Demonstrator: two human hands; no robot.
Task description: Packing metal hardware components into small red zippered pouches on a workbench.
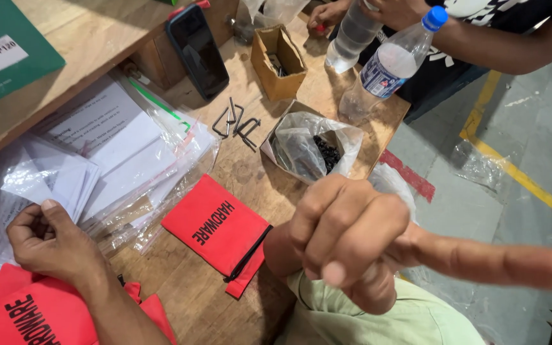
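Red fabric zip pouch (pixel 217 231) lay flat on the wooden worktop (pixel 301 89), between the two hands and touched by neither. The left hand (pixel 49 243) rested curled over a pile of clear plastic sleeves with white paper sheets (pixel 107 153), fingers folded in and thumb up; whether that grip held anything could not be told. Below its wrist lay a stack of more red pouches (pixel 27 316). The right hand (pixel 343 233) hung above the worktop edge in a closed fist, its contents hidden. Beyond the pouch sat a clear plastic bag of small black screws (pixel 314 150), a few black hex keys (pixel 237 124), a small open cardboard box (pixel 279 61) and a black phone (pixel 198 50). At the far edge another person's hands (pixel 333 13) held clear plastic water bottles (pixel 394 61).
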